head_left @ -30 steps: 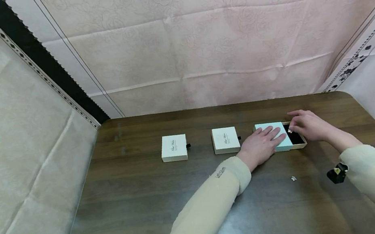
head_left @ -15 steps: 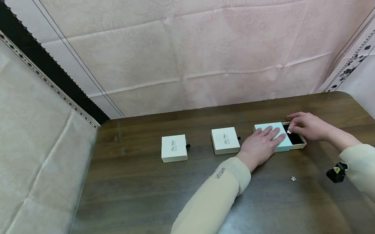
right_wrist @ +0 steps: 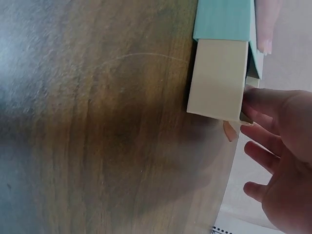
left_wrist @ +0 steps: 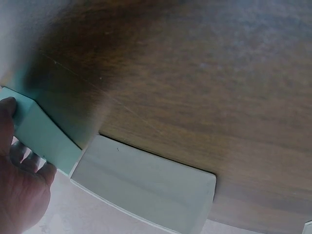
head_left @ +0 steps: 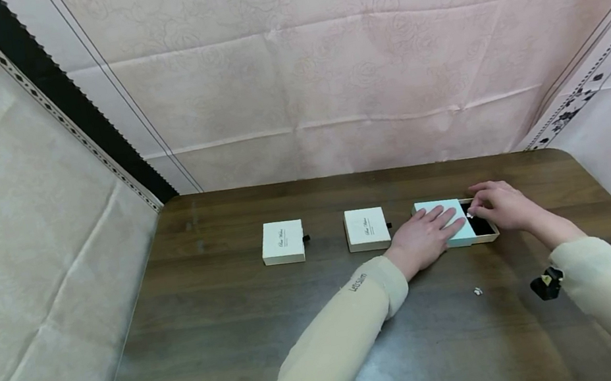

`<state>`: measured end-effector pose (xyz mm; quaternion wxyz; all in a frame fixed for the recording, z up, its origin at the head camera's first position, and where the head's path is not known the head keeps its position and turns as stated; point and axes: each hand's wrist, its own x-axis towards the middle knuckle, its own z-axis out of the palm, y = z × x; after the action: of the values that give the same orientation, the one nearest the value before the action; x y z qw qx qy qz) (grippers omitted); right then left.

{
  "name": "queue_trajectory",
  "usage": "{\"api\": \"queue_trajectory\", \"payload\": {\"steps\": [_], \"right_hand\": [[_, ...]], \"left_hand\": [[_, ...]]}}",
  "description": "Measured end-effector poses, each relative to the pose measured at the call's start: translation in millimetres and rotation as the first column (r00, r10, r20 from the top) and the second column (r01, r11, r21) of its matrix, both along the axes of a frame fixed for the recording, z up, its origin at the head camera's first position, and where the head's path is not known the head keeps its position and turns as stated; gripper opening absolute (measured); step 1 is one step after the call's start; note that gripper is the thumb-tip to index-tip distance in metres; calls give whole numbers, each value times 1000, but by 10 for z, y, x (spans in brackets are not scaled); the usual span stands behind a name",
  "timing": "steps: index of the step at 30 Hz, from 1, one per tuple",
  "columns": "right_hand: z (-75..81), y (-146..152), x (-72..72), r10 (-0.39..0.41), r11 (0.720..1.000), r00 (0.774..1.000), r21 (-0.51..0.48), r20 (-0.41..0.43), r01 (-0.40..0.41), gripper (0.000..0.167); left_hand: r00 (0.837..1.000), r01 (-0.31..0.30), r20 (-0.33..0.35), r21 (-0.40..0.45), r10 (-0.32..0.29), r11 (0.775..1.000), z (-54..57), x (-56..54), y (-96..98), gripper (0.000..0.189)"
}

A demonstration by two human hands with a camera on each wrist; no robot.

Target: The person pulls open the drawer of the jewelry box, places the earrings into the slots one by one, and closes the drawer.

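My left hand [head_left: 421, 240] rests on the turquoise sleeve [head_left: 463, 236] of a small drawer box, fingers spread over its top. In the left wrist view, the thumb [left_wrist: 7, 106] bends onto the front face of the turquoise sleeve [left_wrist: 51, 139]. From the sleeve's right end the cream tray [right_wrist: 217, 78] sticks out, dark inside. My right hand [head_left: 502, 206] reaches over this tray, thumb and index finger pinching a small white piece [head_left: 470, 215] at the black lining. In the right wrist view these fingertips are partly hidden behind the tray wall.
Two white lettered boxes with black tabs stand to the left: a nearer one [head_left: 367, 229] and a farther one [head_left: 282, 242]. A small white flower-like piece [head_left: 478, 291] lies on the wooden table [head_left: 230, 322] in front. A pale cloth [head_left: 324, 81] hangs behind the table.
My right hand has shifted very slightly, the white piece sinking a touch lower in the tray. The left hand and the boxes stay in place.
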<state>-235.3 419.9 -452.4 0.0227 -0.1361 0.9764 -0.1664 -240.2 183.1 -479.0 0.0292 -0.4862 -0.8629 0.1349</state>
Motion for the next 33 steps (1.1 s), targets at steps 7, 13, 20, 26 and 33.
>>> {"api": "queue_trajectory", "payload": {"steps": [7,13,20,26,33], "right_hand": [[-1,-27,30,2,997,996,74,-84,4,17],[-12,-31,31,-1,996,994,86,-109,10,16],[34,-22,62,-7,996,994,92,-107,17,14],[124,-35,189,-8,999,988,37,-155,14,10],[136,-68,403,52,998,957,-12,-287,-58,16]], "left_hand": [[1000,-1,1,-4,1,1000,22,6,-10,63],[1000,-7,9,-4,7,1000,22,0,-5,63],[1000,-2,5,5,2,1000,19,6,-5,62],[1000,5,1,11,-5,1000,3,5,-5,62],[1000,1,15,8,-1,1000,9,-3,-15,63]]}}
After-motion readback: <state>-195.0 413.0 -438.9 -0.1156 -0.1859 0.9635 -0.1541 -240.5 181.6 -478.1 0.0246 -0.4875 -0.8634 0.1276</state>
